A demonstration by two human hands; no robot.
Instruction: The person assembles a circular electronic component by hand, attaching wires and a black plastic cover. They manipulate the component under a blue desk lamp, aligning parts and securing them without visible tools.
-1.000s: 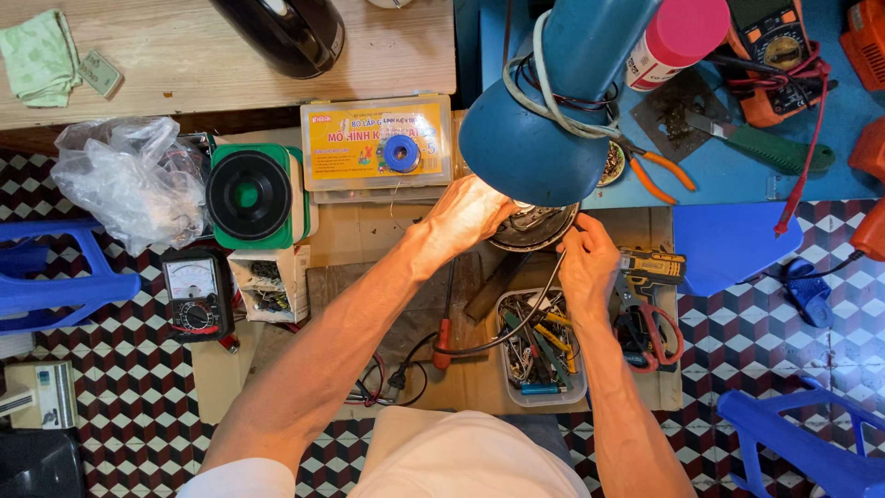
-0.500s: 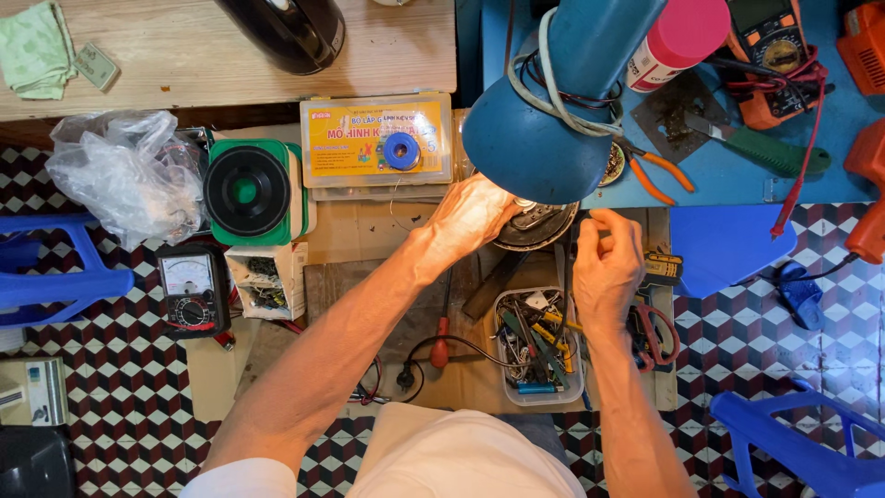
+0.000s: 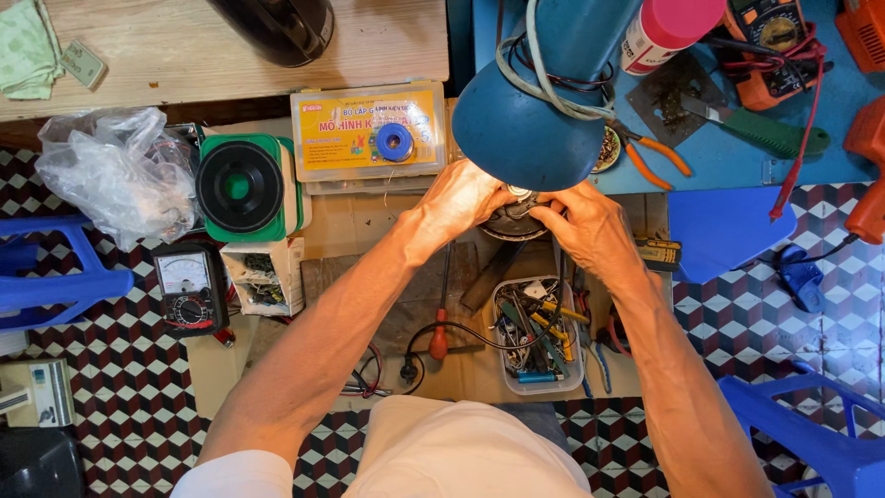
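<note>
- Two hands meet on a dark round motor part (image 3: 513, 221) at the middle of the frame, just under the rim of a blue lamp shade (image 3: 530, 124).
- The left hand (image 3: 458, 198) cups the part's left edge with fingers curled round it; the right hand (image 3: 585, 221) pinches at its top right, fingers close together on something small.
- Progress, as a judgement: the part lies out on the cardboard-covered worktop (image 3: 369, 217) with tools spread about, so the work looks mid-way, the hands busy at the part's top and nothing set aside as finished.
- Just below, a clear tray of small tools (image 3: 537, 341) sits beside a red-handled screwdriver (image 3: 441, 318) and a black cable with plug (image 3: 410, 369).
- Farther left stand a green box with a black speaker cone (image 3: 241, 187), an analog meter (image 3: 189, 288) and a crumpled plastic bag (image 3: 111, 171).
- At upper right, orange-handled pliers (image 3: 650, 152) and an orange multimeter (image 3: 774, 41) lie on a blue surface.
- Hidden: the lamp shade and both hands cover most of the part, so its top, and what the right fingers grip, cannot be made out.
</note>
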